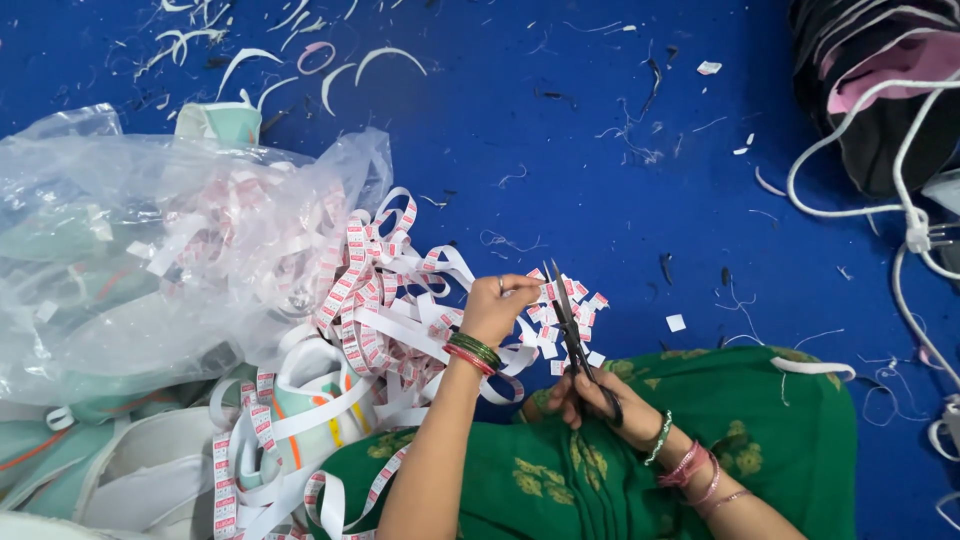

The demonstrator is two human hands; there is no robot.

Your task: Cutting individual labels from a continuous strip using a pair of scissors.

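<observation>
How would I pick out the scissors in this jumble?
Start at the big clear plastic bag on the left and follow the tangle of white label ribbon rightward to the left hand. Just right of it, the scissors point upward from the right hand: the only dark, slim metal thing among white and red labels.

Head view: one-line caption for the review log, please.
Right hand works black scissors at white label tape pinched by left hand, above blue floor.
</observation>
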